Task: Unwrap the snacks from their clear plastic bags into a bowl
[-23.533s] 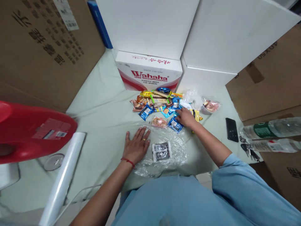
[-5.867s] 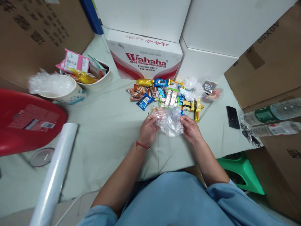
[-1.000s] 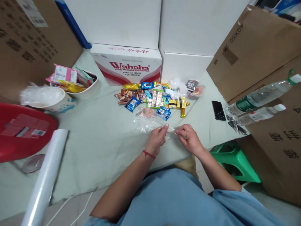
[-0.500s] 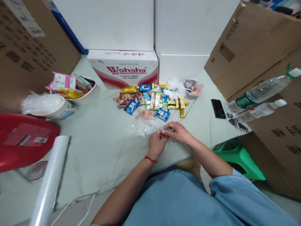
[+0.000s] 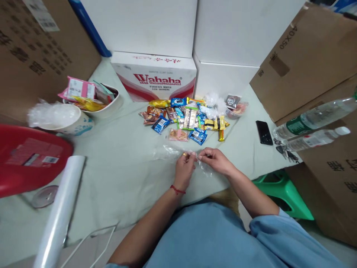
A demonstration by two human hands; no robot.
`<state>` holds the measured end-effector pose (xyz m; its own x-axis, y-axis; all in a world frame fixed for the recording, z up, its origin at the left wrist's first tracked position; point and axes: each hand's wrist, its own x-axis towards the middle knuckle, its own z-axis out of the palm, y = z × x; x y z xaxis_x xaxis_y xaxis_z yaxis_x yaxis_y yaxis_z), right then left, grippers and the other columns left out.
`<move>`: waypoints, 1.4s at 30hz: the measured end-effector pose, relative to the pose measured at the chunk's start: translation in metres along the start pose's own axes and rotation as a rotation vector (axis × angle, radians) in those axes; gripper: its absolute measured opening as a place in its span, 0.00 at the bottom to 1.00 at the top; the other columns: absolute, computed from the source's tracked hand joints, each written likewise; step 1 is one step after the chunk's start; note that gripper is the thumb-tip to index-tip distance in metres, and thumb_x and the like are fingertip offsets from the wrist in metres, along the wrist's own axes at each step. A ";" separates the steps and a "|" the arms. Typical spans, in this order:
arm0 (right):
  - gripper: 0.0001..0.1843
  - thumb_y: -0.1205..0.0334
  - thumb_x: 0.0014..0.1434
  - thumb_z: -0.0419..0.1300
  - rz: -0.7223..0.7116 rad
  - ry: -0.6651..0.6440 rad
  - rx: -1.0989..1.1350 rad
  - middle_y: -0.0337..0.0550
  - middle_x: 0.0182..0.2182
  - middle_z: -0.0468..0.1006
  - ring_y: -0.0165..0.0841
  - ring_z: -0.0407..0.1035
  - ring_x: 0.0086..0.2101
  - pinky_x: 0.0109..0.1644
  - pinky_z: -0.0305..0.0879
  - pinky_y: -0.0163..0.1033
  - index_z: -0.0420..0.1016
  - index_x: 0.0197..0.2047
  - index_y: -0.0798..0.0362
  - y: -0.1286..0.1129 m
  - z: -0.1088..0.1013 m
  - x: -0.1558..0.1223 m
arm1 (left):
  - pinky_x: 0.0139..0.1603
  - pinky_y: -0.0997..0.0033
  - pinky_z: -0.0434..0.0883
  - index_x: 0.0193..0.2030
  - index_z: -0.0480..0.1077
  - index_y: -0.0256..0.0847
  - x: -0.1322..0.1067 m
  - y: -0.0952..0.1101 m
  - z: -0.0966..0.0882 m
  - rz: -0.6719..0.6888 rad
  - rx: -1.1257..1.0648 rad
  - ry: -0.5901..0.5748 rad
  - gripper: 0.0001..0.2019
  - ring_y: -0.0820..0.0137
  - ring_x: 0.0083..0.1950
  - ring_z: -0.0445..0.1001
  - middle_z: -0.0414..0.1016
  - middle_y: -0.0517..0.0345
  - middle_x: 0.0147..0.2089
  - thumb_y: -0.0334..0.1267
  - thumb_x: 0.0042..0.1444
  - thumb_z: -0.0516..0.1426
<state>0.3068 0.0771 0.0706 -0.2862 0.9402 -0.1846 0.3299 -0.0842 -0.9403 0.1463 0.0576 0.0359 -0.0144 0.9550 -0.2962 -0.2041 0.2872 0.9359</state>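
Observation:
My left hand (image 5: 184,169) and my right hand (image 5: 216,160) meet over the pale green cloth (image 5: 122,163), both pinching a thin clear plastic sheet (image 5: 170,152) that trails to the left of them. The left wrist wears a red string and a finger has a ring. Just beyond the hands lies a heap of small snack packets (image 5: 185,117), with a pink packet (image 5: 177,135) and a blue packet (image 5: 198,136) closest.
A Wahaha carton (image 5: 156,76) and white boxes stand behind the snacks. At the left are two white bowls (image 5: 69,121) with packets and plastic, a red container (image 5: 25,156) and a film roll (image 5: 60,212). A phone (image 5: 264,132), keys and water bottles (image 5: 315,119) lie right; a green stool (image 5: 284,195) below.
Over the last second my hands came together on the plastic sheet and have since parted slightly, still pinching it. The view shifted a little.

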 end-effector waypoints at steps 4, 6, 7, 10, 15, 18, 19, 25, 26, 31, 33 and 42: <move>0.16 0.47 0.56 0.67 0.049 0.041 0.085 0.39 0.29 0.77 0.32 0.67 0.32 0.40 0.61 0.38 0.80 0.33 0.53 -0.001 0.001 -0.002 | 0.20 0.76 0.55 0.32 0.71 0.39 -0.003 0.004 -0.001 -0.026 -0.016 -0.044 0.20 0.78 0.18 0.60 0.64 0.68 0.20 0.56 0.54 0.62; 0.15 0.48 0.54 0.67 0.093 0.077 0.186 0.37 0.28 0.77 0.31 0.66 0.32 0.40 0.61 0.37 0.79 0.32 0.53 -0.001 0.001 -0.004 | 0.21 0.75 0.56 0.32 0.73 0.39 -0.007 0.007 -0.004 -0.039 -0.013 -0.087 0.20 0.78 0.18 0.60 0.66 0.67 0.19 0.57 0.55 0.61; 0.15 0.49 0.53 0.68 0.116 0.097 0.242 0.37 0.27 0.76 0.30 0.65 0.31 0.39 0.60 0.36 0.79 0.31 0.53 -0.001 0.000 -0.004 | 0.22 0.75 0.57 0.33 0.74 0.38 -0.009 0.008 -0.006 -0.040 -0.012 -0.109 0.20 0.78 0.18 0.60 0.68 0.65 0.20 0.56 0.55 0.62; 0.15 0.50 0.49 0.70 0.183 0.151 0.393 0.34 0.25 0.73 0.27 0.60 0.27 0.34 0.56 0.35 0.78 0.30 0.53 0.000 -0.002 -0.005 | 0.23 0.75 0.57 0.35 0.75 0.37 -0.015 0.013 -0.014 -0.037 -0.023 -0.159 0.20 0.80 0.20 0.60 0.76 0.59 0.29 0.55 0.54 0.63; 0.18 0.48 0.45 0.72 0.266 0.185 0.464 0.34 0.25 0.72 0.26 0.59 0.25 0.31 0.54 0.34 0.76 0.31 0.53 0.006 -0.018 -0.009 | 0.24 0.77 0.58 0.33 0.73 0.37 -0.027 0.018 -0.046 -0.113 -0.075 -0.107 0.17 0.79 0.22 0.62 0.75 0.60 0.29 0.51 0.49 0.65; 0.19 0.46 0.47 0.71 0.266 0.166 0.315 0.33 0.24 0.69 0.26 0.57 0.24 0.31 0.52 0.35 0.75 0.31 0.53 0.015 -0.029 -0.016 | 0.22 0.76 0.55 0.33 0.72 0.37 -0.036 0.018 -0.074 -0.130 0.002 -0.018 0.19 0.79 0.22 0.60 0.75 0.60 0.30 0.53 0.48 0.66; 0.20 0.45 0.48 0.70 0.257 0.158 0.248 0.33 0.24 0.69 0.27 0.57 0.25 0.31 0.52 0.35 0.75 0.31 0.53 0.019 -0.032 -0.019 | 0.22 0.76 0.55 0.33 0.72 0.37 -0.040 0.018 -0.084 -0.135 0.059 0.003 0.20 0.79 0.22 0.59 0.75 0.60 0.30 0.55 0.48 0.65; 0.22 0.40 0.58 0.62 0.177 -0.008 -0.164 0.39 0.28 0.75 0.33 0.66 0.31 0.39 0.62 0.38 0.76 0.34 0.53 0.031 -0.053 -0.024 | 0.26 0.71 0.63 0.49 0.73 0.37 -0.065 0.018 -0.139 -0.231 0.413 0.054 0.32 0.72 0.24 0.65 0.79 0.57 0.33 0.62 0.47 0.63; 0.23 0.39 0.60 0.61 0.160 -0.017 -0.222 0.40 0.30 0.76 0.34 0.67 0.33 0.40 0.63 0.39 0.78 0.38 0.53 0.030 -0.056 -0.021 | 0.28 0.70 0.65 0.53 0.72 0.37 -0.070 0.020 -0.146 -0.210 0.480 0.102 0.34 0.71 0.26 0.67 0.79 0.56 0.37 0.62 0.47 0.62; 0.40 0.40 0.57 0.66 0.032 0.022 -0.434 0.49 0.48 0.80 0.42 0.73 0.46 0.49 0.69 0.45 0.67 0.67 0.50 0.018 -0.039 0.005 | 0.40 0.60 0.72 0.53 0.71 0.39 -0.085 0.037 -0.150 0.193 0.910 0.541 0.23 0.65 0.33 0.73 0.77 0.48 0.48 0.53 0.59 0.55; 0.46 0.43 0.51 0.72 -0.024 0.041 -0.546 0.51 0.52 0.78 0.45 0.72 0.49 0.51 0.68 0.46 0.65 0.69 0.49 0.017 -0.018 0.016 | 0.49 0.56 0.72 0.48 0.73 0.39 -0.082 0.035 -0.134 0.420 1.049 0.543 0.17 0.60 0.44 0.77 0.78 0.45 0.48 0.48 0.64 0.52; 0.17 0.45 0.62 0.56 0.057 0.317 -0.203 0.36 0.21 0.73 0.34 0.67 0.23 0.32 0.63 0.37 0.72 0.34 0.50 0.037 -0.005 0.048 | 0.75 0.30 0.37 0.74 0.61 0.45 -0.026 -0.020 -0.128 0.572 1.534 0.060 0.28 0.49 0.78 0.55 0.55 0.41 0.78 0.48 0.70 0.49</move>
<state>0.3095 0.1211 0.0283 0.0194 0.9941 -0.1070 0.5180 -0.1015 -0.8493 0.0253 0.0181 0.0008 0.2150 0.9630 0.1626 0.9457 -0.2469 0.2116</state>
